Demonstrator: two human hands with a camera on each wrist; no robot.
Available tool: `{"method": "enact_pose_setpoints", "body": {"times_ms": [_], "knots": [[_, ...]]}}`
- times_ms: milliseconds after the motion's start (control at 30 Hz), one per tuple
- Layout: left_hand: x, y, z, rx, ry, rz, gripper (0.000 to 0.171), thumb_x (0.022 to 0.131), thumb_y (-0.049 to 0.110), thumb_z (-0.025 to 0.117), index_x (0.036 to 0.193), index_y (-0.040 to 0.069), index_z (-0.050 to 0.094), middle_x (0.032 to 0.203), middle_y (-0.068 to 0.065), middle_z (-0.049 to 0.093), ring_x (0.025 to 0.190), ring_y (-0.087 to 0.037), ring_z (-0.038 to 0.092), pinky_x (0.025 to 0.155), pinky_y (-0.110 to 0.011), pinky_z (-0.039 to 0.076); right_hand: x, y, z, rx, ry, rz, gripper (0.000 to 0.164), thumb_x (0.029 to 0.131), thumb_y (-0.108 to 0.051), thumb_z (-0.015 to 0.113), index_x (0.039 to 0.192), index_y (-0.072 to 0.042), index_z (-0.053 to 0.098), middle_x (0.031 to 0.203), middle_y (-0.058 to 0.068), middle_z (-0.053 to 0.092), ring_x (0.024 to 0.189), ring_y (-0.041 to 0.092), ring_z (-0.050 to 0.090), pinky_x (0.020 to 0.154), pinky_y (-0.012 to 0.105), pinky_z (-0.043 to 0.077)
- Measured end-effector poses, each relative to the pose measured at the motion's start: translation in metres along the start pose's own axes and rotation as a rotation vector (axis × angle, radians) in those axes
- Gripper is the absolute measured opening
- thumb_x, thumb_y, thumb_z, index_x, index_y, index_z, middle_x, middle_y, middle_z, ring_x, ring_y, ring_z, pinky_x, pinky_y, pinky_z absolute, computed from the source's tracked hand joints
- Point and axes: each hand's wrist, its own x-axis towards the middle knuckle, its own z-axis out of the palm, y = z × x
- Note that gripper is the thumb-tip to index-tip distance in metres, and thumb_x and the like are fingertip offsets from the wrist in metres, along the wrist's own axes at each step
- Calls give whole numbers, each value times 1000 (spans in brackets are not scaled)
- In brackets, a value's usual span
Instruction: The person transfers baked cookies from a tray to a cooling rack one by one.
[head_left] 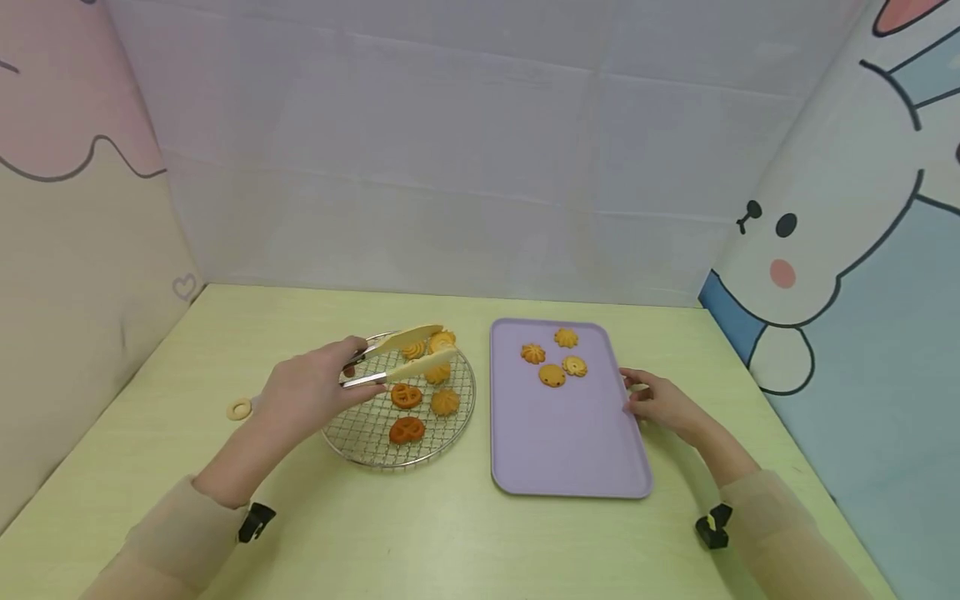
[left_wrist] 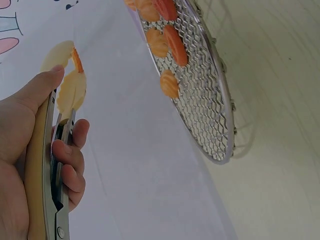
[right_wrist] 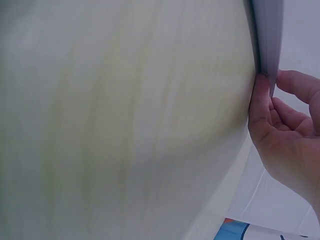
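Observation:
My left hand [head_left: 311,387] grips a pair of tongs [left_wrist: 50,165] with cream-coloured tips, thumb on one arm and fingers curled round the other. The tips are over the far side of a round wire rack [head_left: 360,437]. Between them shows the orange edge of a cookie [left_wrist: 77,60]; I cannot tell how firmly it is held. On the rack lie several cookies, among them a pretzel-shaped cookie [head_left: 407,430] and a fluted cookie [head_left: 445,403]. My right hand [head_left: 667,406] pinches the right rim of a purple tray [head_left: 570,450], thumb and fingers on either side in the right wrist view.
Several cookies sit on the tray's far half, including a round spotted cookie [head_left: 552,376]. A pale ring-shaped piece [head_left: 239,408] lies on the table left of the rack. White back wall [head_left: 465,167] and printed side panels [head_left: 847,275] enclose the pale table [head_left: 420,542].

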Motion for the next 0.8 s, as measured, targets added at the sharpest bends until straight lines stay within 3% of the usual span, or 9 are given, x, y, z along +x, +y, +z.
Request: {"method": "enact_pose_setpoints", "body": {"times_ms": [133, 433, 800], "knots": [[-4, -11, 1, 15, 7, 8, 48, 78, 48, 72, 111, 16, 58, 76, 6, 60, 55, -11, 48, 42, -27, 34, -1, -1, 0, 0, -3, 1, 62, 91, -7, 59, 144, 5, 29, 131, 26, 41, 104, 28, 50, 76, 26, 50], [-11, -43, 12, 83, 65, 30, 50, 76, 47, 74, 108, 12, 58, 74, 4, 58, 53, -10, 47, 40, -27, 33, -2, -1, -1, 4, 1, -7, 62, 90, -6, 58, 144, 5, 29, 130, 26, 42, 103, 28, 51, 75, 24, 50], [-12, -73, 25, 74, 10, -22, 49, 77, 48, 73, 107, 13, 57, 73, 4, 53, 52, -11, 44, 42, -28, 33, 0, -1, 0, 17, -6, 2, 61, 90, -5, 58, 144, 5, 29, 129, 25, 41, 103, 27, 50, 76, 25, 50]]}}
